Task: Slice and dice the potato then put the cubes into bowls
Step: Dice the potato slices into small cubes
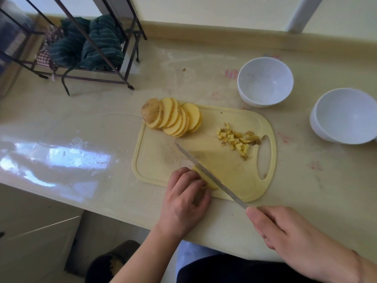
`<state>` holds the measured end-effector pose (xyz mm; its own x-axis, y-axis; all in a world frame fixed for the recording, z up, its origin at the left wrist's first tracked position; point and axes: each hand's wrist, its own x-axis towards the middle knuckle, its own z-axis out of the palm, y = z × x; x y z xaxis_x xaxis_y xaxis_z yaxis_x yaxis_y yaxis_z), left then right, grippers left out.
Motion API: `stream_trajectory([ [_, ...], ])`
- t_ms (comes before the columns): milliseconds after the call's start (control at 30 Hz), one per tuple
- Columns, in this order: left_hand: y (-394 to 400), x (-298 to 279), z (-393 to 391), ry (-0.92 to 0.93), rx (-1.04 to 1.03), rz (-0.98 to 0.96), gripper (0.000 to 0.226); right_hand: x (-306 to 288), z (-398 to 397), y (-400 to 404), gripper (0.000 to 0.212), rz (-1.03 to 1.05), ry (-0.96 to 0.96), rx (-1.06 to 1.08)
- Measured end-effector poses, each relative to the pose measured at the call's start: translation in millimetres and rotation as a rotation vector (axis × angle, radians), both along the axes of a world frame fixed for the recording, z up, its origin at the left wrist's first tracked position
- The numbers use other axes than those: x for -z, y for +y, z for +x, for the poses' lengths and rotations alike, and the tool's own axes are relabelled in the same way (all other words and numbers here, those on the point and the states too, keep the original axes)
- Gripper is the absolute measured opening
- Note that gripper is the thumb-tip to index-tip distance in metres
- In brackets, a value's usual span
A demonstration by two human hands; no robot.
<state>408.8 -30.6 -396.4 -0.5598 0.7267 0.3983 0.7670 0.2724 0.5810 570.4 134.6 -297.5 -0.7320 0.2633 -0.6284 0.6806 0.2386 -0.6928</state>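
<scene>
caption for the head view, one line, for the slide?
Left hand steadies potato slices under a steel knife held by the right hand, on a yellow plastic cutting board.

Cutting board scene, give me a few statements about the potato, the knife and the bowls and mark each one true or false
1. The right hand holds the knife. True.
2. Both white bowls hold potato cubes. False: both are empty; the cubes lie on the cutting board.
3. The left hand presses a potato slice beside the blade. True.
4. The fanned slices sit at the board's near edge. False: they are at its far left corner.
</scene>
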Motion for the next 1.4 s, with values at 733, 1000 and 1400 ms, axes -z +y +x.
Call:
stream_trajectory([
  [733, -0.3, 0.7, -1.2, -0.042, 0.012, 0.016, 0.008, -2.0, 14.9, -4.5, 0.093, 0.004, -0.124, -0.059],
  [1000, 0.8, -3.2, -2.0, -0.071, 0.0, 0.028, 0.007, 4.9, -18.2, -14.2, 0.068, 0.092, 0.006, -0.057],
  [1400, -4.0, 0.9, -3.7, -0.031, 0.02, 0.012, 0.008, 9.5, -10.6, 3.9, 0.07, 0.037, 0.008, -0.002],
])
